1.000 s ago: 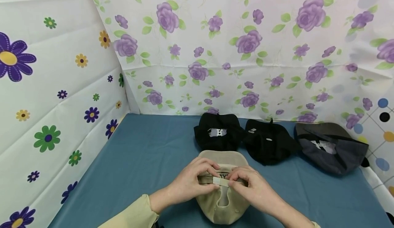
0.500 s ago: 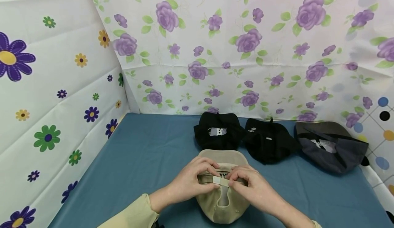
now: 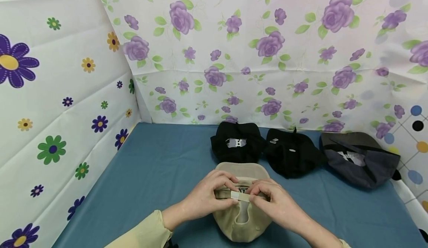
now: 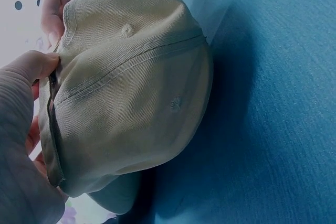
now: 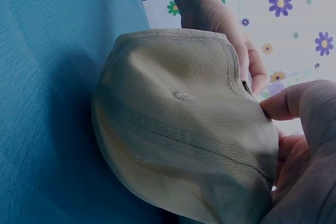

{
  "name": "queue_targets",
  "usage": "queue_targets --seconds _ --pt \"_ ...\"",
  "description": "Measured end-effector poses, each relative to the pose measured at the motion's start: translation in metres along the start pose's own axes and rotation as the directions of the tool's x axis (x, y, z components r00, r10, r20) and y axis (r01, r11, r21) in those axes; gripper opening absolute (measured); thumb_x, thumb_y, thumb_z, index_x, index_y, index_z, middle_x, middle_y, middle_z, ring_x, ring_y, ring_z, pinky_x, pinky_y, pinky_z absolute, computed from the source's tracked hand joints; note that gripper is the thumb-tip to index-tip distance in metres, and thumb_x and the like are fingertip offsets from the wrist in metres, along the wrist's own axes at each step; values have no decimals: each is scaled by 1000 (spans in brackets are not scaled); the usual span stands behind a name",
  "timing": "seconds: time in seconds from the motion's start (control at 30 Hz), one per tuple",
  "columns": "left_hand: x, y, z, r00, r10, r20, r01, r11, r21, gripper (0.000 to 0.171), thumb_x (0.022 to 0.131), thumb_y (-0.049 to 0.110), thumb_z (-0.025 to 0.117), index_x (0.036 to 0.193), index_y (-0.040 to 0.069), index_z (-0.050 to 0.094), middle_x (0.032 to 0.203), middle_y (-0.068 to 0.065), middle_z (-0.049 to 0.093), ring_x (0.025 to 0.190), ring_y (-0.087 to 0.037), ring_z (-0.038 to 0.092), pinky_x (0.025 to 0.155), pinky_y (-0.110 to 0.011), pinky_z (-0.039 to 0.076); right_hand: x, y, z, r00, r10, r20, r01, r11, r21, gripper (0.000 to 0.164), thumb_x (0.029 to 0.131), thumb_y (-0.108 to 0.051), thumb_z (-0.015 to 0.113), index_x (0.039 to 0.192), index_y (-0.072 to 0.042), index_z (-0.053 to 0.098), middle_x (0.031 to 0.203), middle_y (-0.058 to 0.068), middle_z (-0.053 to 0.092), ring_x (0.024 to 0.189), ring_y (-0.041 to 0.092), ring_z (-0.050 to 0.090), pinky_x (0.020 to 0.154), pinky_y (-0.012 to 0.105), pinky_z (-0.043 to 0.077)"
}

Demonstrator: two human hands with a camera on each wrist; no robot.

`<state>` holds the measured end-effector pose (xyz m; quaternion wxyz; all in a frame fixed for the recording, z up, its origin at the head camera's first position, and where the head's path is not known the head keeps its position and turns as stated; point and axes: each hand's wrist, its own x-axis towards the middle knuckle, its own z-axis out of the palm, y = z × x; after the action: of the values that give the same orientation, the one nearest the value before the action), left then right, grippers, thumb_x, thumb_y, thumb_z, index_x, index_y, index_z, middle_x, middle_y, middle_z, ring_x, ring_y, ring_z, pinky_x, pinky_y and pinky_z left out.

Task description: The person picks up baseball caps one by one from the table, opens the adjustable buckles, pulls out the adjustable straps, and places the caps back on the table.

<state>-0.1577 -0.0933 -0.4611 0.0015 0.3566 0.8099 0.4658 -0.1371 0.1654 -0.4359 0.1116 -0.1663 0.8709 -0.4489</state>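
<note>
A beige baseball cap (image 3: 242,229) lies crown down near the front of the table, its brim pointing away from me. My left hand (image 3: 208,196) pinches the left part of its back strap (image 3: 240,196), thumb nearer me and fingers on the far side. On the strap's other part, my right hand (image 3: 274,203) pinches in the same way. A pale patch shows on the strap between the hands. In the left wrist view the cap's crown (image 4: 131,87) hangs from the fingers beside the blue cloth. The right wrist view shows the crown's opposite side (image 5: 184,114) with its stitched eyelet.
Behind the beige cap stand a black cap (image 3: 237,153) with a white letter label, a second black cap (image 3: 291,162) and a dark grey cap (image 3: 361,170). Blue cloth (image 3: 160,151) covers the table. Flowered sheets (image 3: 200,54) hang at the back and left.
My right thumb has shifted very slightly to the right along the strap. Both hands keep their pinch, and the caps stay where they were.
</note>
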Motion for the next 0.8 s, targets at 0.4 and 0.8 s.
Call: queue_targets --seconds 0.4,0.8 --pt "2 1 0 998 -52 34 54 998 -45 17 92 35 80 107 34 71 132 10 60 125 -11 49 99 -38 47 -2 3 -1 1000 -4 10 4 1000 10 20 101 -30 66 82 -32 71 113 -12 68 114 19 54 82 36 46" --pt "2 1 -1 998 -49 26 50 998 -35 18 92 33 80 106 34 70 132 12 59 125 -11 50 99 -39 46 -2 3 -1 1000 -20 11 20 1000 11 22 101 -33 66 80 -32 70 114 -13 68 113 18 54 79 34 45"
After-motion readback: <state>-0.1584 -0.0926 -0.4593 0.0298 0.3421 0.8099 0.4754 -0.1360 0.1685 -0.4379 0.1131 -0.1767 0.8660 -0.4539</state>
